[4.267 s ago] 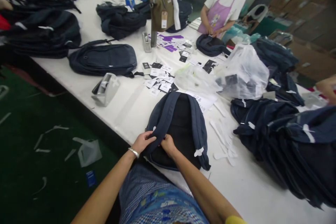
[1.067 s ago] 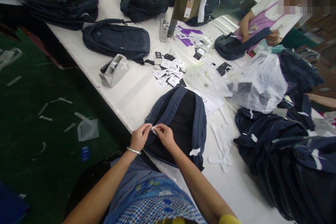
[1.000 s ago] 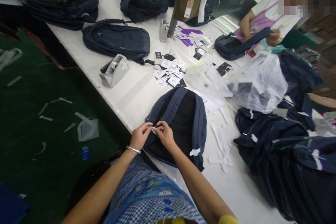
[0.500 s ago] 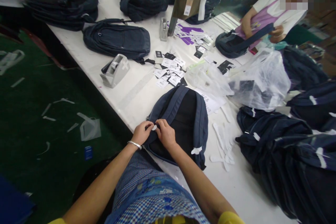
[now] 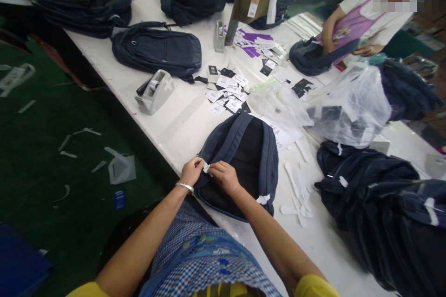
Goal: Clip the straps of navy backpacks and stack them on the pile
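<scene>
Yellow sleeves (image 5: 313, 286), blue checked apron (image 5: 212, 260), silver bangle (image 5: 185, 187)

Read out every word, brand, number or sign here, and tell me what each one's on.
"+", on the grey tape dispenser.
Writing on the white sheet: too blurred to read.
Print on the scattered tags: too small.
Print on the brown tag: too small.
Marks on the blue apron and blue packet: unclear.
No legible words or numbers.

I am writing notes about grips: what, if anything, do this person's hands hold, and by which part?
The left hand and right hand hold a white strip by its opposite sides, at a shoulder strap of the backpack.
</scene>
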Demonstrator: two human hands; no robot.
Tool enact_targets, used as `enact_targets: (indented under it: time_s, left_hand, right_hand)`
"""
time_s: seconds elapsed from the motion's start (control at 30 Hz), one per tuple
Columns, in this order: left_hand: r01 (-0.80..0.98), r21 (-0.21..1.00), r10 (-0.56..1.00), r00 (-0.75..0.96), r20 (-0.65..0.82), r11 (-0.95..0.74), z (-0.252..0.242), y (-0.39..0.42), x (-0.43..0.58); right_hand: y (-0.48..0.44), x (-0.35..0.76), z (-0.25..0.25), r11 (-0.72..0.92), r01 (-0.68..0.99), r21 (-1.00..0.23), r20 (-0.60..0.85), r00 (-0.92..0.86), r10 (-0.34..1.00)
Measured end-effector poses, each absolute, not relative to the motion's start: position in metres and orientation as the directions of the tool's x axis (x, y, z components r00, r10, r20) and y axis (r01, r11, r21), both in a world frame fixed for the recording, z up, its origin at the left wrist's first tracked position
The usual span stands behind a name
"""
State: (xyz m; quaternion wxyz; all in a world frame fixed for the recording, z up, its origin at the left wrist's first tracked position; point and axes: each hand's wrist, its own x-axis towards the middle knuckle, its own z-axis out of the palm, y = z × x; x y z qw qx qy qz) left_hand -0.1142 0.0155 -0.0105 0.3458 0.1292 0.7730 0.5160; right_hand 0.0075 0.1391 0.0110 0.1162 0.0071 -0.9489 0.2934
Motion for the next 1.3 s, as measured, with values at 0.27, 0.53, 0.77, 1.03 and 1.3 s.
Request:
enact_targets:
  time_s: [0.27,0.53,0.77,1.03,1.3]
  left_hand:
    - [-0.316,0.865,0.612,-0.612,-0.5,0.39,0.003,0.02,-0.128]
    - [-0.331,0.858,0.658,-0.55,-0.514,0.393,0.009,0.017,-0.131]
    - [-0.37,0.852,0.681,-0.516,-0.52,0.371,0.003,0.015,-0.128]
    - [-0.189,0.861,0.754,-0.418,-0.506,0.473,0.011,0.012,-0.125]
    - [-0.108,0.837,0.714,-0.472,-0.518,0.536,0.011,0.021,-0.116]
  right_hand:
    - [0.141,0.009,0.017,0.866,-0.084,-0.493,0.268,-0.962,0.059]
    - [0.137,-0.003,0.019,0.695,0.008,-0.719,0.253,-0.928,0.272]
    - [0.109,0.026,0.032,0.494,0.406,-0.769,0.048,-0.733,0.678]
    - [0.083,0.043,0.02,-0.197,0.464,-0.864,-0.452,-0.542,0.709]
    - [0.063,0.022,-0.003,-0.525,0.235,-0.818,-0.574,-0.372,0.729]
